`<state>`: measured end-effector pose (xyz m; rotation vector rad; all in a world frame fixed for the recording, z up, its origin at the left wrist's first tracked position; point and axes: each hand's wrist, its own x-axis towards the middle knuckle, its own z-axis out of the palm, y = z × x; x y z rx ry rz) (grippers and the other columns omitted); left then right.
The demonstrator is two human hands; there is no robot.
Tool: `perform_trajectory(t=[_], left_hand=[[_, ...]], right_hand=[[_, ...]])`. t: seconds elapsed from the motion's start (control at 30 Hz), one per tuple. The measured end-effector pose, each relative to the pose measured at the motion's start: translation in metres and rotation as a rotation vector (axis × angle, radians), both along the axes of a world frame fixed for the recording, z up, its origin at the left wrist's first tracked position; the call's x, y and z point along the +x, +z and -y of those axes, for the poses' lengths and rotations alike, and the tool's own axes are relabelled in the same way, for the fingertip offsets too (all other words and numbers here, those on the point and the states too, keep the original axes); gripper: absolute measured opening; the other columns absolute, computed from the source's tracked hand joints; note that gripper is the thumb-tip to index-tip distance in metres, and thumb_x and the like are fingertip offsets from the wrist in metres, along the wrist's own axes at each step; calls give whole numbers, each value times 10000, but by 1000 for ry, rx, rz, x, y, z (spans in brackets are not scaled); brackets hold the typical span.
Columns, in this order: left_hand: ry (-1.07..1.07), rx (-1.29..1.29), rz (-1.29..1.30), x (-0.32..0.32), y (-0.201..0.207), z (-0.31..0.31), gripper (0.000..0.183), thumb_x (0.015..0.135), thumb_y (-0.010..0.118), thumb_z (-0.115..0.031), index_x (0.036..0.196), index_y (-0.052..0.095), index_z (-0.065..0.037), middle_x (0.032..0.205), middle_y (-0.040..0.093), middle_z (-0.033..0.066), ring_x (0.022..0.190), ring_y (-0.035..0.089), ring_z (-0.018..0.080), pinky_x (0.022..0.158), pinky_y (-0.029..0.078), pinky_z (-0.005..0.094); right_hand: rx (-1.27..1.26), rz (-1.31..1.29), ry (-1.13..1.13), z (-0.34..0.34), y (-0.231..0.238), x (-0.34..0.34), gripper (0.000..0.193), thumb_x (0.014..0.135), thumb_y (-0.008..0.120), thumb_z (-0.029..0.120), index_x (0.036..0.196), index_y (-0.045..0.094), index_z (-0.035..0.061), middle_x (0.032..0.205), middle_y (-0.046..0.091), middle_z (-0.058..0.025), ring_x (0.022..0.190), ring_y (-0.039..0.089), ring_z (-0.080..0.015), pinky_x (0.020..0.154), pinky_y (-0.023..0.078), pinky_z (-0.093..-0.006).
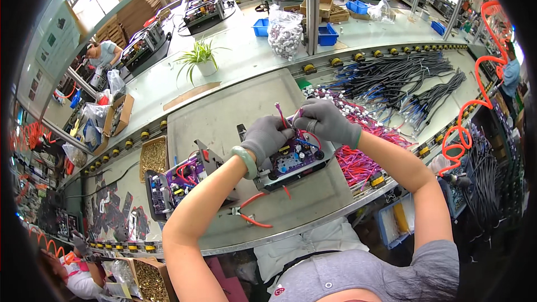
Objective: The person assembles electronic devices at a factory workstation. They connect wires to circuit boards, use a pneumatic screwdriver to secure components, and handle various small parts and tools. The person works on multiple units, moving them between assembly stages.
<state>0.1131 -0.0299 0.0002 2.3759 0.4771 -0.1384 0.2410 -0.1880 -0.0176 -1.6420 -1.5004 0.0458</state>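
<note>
The desk (pixel 215 109) curved around the person, and black cables (pixel 400 78) lay bundled across its far right corner. Nearer its right edge, a heap of red and purple wires (pixel 358 162) spread close beside the work. Dark flat parts (pixel 114 212) were scattered toward the left edge. Mid-desk, a circuit unit (pixel 296 162) with a purple board sat below the hands, its upper left side partly hidden by the left glove. A second unit (pixel 176 187) stood to its left, partly covered by the left forearm. Left hand (pixel 268 136) and right hand (pixel 324 122), both grey-gloved, met above the first board, fingertips pinched on thin red wire (pixel 285 118); the exact grip was hidden. A carton of small brass-coloured pieces (pixel 154 156) stood left of centre, and red-handled pliers (pixel 253 211) lay between the unit and the near edge.
</note>
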Motion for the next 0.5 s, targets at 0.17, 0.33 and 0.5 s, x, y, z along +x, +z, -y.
perform_trajectory(t=[0.17,0.33,0.5], left_hand=[[15,-121,-9,-1,-13,-10,271,851,685,-309,1036,745,-120,892,728,133,816,703,244,775,534,356],[-19,-63,37,-3,-21,-10,254,854,685,-299,1008,745,-106,860,717,147,782,699,267,737,536,371],[-241,353,161,1,-10,8,212,871,655,-281,989,705,-113,880,699,150,797,687,313,709,541,398]], right_hand=[[40,-41,-5,0,-4,-1,150,811,721,190,807,684,44,776,634,-124,758,623,-300,671,486,-390],[32,-79,-9,0,-4,-3,163,810,721,199,814,686,40,767,624,-127,755,620,-312,686,494,-397],[-23,-74,-38,3,0,-2,165,804,720,202,805,687,40,765,624,-129,754,620,-321,685,494,-407]])
